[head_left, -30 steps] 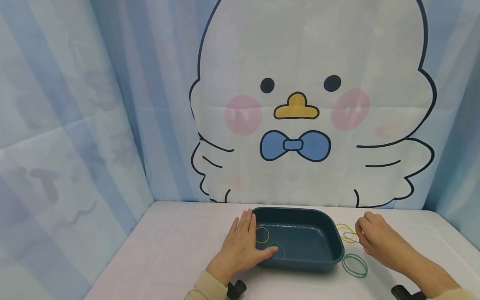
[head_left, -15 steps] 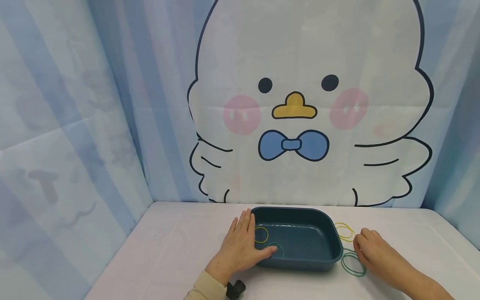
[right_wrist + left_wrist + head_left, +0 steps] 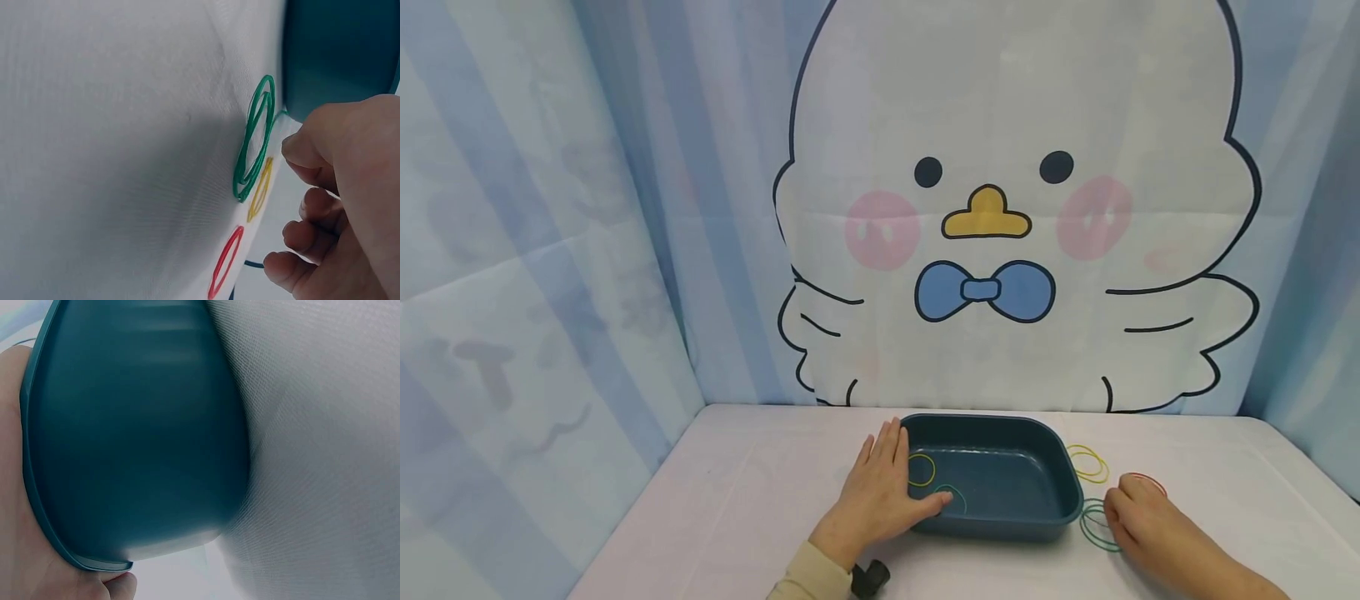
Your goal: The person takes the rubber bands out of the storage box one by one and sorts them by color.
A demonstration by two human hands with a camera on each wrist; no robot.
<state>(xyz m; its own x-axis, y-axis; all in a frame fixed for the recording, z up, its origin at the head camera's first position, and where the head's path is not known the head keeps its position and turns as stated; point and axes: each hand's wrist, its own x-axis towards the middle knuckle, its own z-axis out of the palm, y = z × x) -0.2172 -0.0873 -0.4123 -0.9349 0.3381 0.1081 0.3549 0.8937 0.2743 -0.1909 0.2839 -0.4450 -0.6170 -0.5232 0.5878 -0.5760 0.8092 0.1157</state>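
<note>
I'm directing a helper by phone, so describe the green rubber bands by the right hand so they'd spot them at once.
Find the dark teal tray in the middle of the white table. Just off its near right corner, against the fingertips of the right hand, lie the green rubber bands. They are a small stack of overlapping green loops, while the yellow bands and red band lie farther back.

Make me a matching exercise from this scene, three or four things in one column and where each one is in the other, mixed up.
Things:
1. left hand
2. right hand
3. yellow band in the tub
4. red band

Places:
a. on the cloth just beyond the right hand
b. resting on the tub's left rim
c. at the green bands right of the tub
d. inside, near the left wall

Pairs: 1-b, 2-c, 3-d, 4-a
</note>
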